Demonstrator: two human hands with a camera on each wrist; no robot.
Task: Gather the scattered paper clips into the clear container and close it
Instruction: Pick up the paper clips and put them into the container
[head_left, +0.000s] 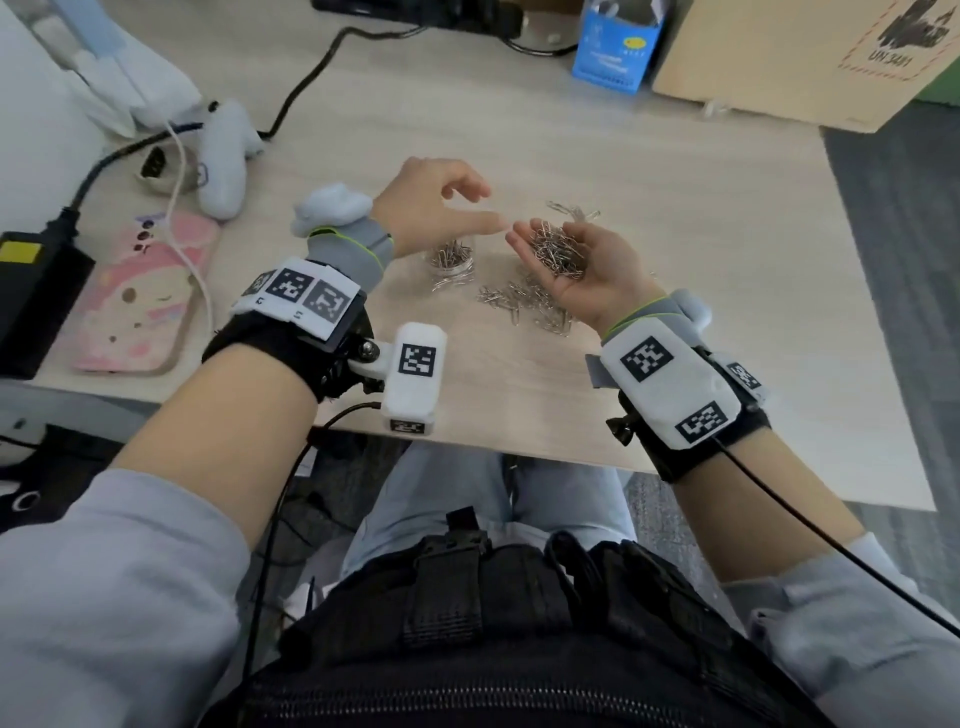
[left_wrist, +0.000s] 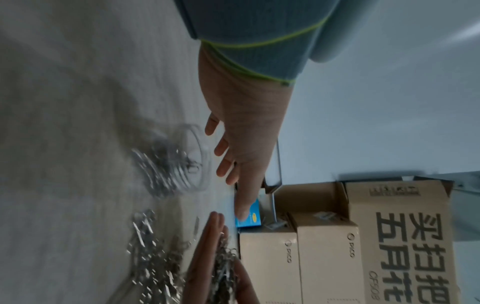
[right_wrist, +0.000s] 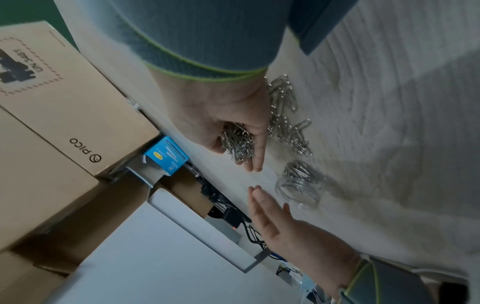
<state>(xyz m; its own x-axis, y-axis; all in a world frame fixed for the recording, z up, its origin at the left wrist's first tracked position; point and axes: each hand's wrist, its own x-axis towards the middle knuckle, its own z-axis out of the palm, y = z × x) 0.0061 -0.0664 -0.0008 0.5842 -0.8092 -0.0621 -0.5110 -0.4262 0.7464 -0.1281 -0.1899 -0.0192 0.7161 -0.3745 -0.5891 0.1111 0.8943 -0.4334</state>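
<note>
A small clear round container (head_left: 452, 262) stands open on the wooden table with paper clips inside; it also shows as the jar (right_wrist: 298, 189) and, blurred, as the jar (left_wrist: 182, 162). My left hand (head_left: 457, 213) hovers just above it, fingers relaxed, thumb stretched right, holding nothing. My right hand (head_left: 597, 275) is palm up to the right of the container, and a heap of paper clips (head_left: 558, 249) lies in its cupped palm. That heap (right_wrist: 237, 144) rests on fairly straight fingers. Scattered clips (head_left: 524, 306) lie on the table under the right hand, with a few more clips (head_left: 571, 210) beyond it.
A phone in a pink case (head_left: 140, 301), a white controller (head_left: 223, 161), a black power brick (head_left: 31, 291) and cables lie at the left. A blue box (head_left: 615, 47) and a cardboard box (head_left: 779, 52) stand at the back. The table's front edge (head_left: 493, 447) runs near my lap.
</note>
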